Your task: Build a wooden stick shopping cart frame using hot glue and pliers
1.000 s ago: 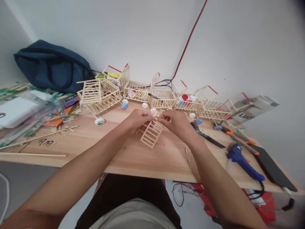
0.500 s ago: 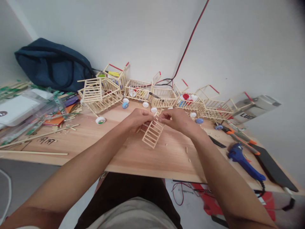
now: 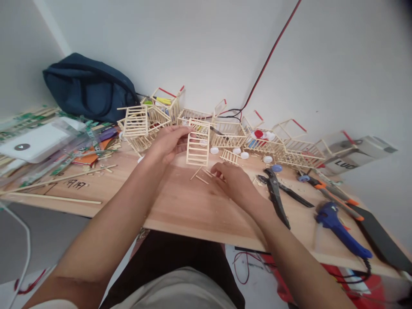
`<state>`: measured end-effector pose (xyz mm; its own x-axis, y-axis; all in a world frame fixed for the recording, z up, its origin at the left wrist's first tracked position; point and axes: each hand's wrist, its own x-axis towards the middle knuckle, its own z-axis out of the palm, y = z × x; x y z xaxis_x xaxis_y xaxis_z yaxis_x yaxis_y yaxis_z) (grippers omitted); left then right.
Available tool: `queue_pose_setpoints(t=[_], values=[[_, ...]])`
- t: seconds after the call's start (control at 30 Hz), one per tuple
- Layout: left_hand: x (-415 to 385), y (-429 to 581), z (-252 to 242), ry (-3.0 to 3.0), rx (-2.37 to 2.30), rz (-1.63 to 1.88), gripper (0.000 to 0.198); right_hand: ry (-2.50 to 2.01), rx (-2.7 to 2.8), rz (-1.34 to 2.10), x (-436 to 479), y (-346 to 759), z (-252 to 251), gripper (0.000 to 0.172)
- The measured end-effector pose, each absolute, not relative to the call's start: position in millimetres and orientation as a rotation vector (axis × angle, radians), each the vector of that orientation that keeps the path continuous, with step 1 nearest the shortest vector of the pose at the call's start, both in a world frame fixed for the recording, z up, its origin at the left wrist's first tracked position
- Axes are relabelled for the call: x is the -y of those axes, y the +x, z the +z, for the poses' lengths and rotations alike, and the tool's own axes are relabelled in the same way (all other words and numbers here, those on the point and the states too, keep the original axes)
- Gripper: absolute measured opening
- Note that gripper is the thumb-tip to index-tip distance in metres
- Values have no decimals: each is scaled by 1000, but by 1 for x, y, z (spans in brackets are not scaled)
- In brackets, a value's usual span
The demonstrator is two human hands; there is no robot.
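Both hands shared the stick panel a moment ago; now only the left hand (image 3: 167, 143) has it, and the right has dropped to the wooden table (image 3: 180, 206).

Head view: the left hand's fingers close on the left edge of the stick panel (image 3: 197, 146) and hold it upright above the table, in front of the row of stick carts (image 3: 225, 135) along the wall. The right hand (image 3: 233, 182) lies low on the table, fingertips at some loose sticks (image 3: 202, 175); whether it pinches one cannot be told. A smaller panel (image 3: 230, 156) lies just behind it among white bottle caps (image 3: 214, 150). Black cutters (image 3: 276, 193) lie just right of the wrist, a blue glue gun (image 3: 337, 225) farther right, and a dark blue bag (image 3: 90, 92) sits far left.
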<state>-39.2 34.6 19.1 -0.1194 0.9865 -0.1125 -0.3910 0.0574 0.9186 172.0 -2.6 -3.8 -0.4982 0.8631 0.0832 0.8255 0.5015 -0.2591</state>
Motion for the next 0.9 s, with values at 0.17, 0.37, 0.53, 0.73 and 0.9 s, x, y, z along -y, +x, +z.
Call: queue_pose_setpoints(t=[0.17,0.37,0.53,0.73,0.9], values=[[-33,-40,21,797,-1038,1388,4,-1465,2717,178,10,139,-2,10],[-31,-40,19,831,-1022,1258,11,-1424,2612,475,12,167,11,11],[-28,-30,14,895,-996,1111,17,-1236,2352,396,5,208,44,10],[-24,-17,10,987,-952,955,20,-1202,2216,73,-13,196,45,7],[-23,-16,9,1040,-933,931,23,-1170,2269,33,-17,184,28,6]])
